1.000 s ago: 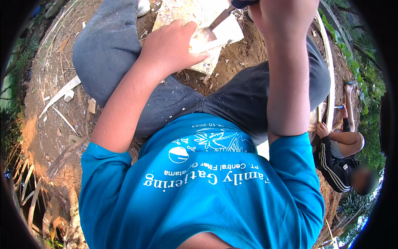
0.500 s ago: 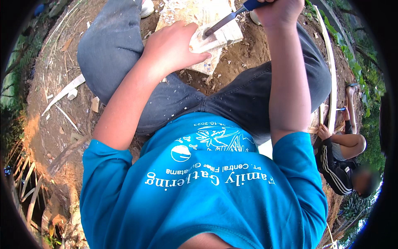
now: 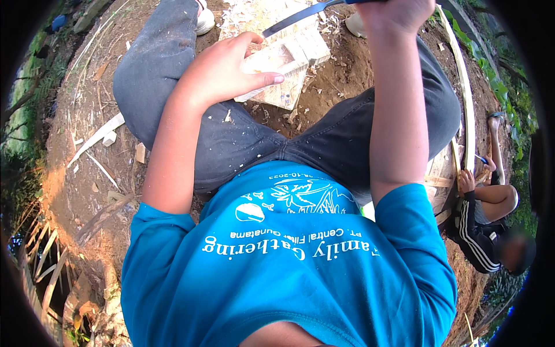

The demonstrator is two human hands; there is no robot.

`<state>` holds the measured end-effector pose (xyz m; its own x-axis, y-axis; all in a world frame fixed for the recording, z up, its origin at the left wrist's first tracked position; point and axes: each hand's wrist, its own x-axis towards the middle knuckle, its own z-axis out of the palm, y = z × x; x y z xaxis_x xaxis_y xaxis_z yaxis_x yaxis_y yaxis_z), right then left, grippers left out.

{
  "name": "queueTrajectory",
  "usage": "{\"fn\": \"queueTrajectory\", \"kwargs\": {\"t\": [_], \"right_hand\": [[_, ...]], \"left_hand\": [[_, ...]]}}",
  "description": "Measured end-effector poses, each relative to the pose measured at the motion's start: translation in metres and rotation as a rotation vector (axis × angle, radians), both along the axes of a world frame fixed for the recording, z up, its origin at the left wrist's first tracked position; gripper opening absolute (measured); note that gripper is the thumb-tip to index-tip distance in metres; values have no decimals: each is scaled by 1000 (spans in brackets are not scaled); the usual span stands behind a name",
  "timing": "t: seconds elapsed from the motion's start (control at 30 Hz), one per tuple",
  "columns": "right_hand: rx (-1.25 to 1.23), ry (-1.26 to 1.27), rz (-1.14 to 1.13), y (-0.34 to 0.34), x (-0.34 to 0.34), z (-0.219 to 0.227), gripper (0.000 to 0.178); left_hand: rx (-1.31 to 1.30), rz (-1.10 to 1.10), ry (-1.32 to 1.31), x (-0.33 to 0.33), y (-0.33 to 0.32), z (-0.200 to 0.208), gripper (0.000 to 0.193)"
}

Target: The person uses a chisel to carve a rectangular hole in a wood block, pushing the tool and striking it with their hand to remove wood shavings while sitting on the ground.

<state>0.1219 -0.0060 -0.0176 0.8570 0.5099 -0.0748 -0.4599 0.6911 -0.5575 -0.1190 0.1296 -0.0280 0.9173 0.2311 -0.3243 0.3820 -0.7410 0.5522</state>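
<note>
My left hand [image 3: 221, 70] grips a pale wooden block [image 3: 312, 47] with a rectangular recess cut in its upper face; the thumb lies along the near side and the fingers curl over the far side. The block rests on a rough wooden board [image 3: 283, 99] between my legs. In my right hand [image 3: 399, 16], at the top edge of the view, is a chisel [image 3: 298, 18] with a blue handle, partly out of frame. Its blade points left, raised beyond the recess, with its tip near my left fingers.
Wood shavings litter the board and the brown soil. Offcuts [image 3: 110, 137] and a long pale strip [image 3: 95, 139] lie on the left. A long curved strip of wood [image 3: 465, 87] runs along the right, where another person [image 3: 483, 225] sits handling wood and a blue-handled tool.
The chisel has lifted out of the recess and swung left, its blade now flatter. The block and my left hand have shifted slightly left and nearer, and the block has turned a little.
</note>
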Motion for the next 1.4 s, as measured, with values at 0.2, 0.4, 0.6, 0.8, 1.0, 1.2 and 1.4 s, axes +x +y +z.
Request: {"fn": "queueTrajectory", "kwargs": {"t": [0.2,0.4,0.6,0.8,1.0,1.2,1.4], "right_hand": [[55,-147,95,-14,9,20,36],[-295,-160,16,1,-27,32,35],[-291,-168,0,9,-43,28,34],[-285,1,-33,4,-25,-5,35],[-327,115,-57,9,-24,-17,41],[-431,54,-134,8,-60,34,46],[-237,-516,-82,-19,-87,92,47]], "left_hand": [[-66,43,51,9,0,5,76],[209,-59,-40,-10,-12,12,72],[258,-49,9,-15,-21,14,69],[167,-25,-8,-16,-16,12,66],[69,-18,12,-13,-12,18,65],[134,-44,-134,-17,-12,4,67],[134,-61,-196,-14,-15,-9,66]]}}
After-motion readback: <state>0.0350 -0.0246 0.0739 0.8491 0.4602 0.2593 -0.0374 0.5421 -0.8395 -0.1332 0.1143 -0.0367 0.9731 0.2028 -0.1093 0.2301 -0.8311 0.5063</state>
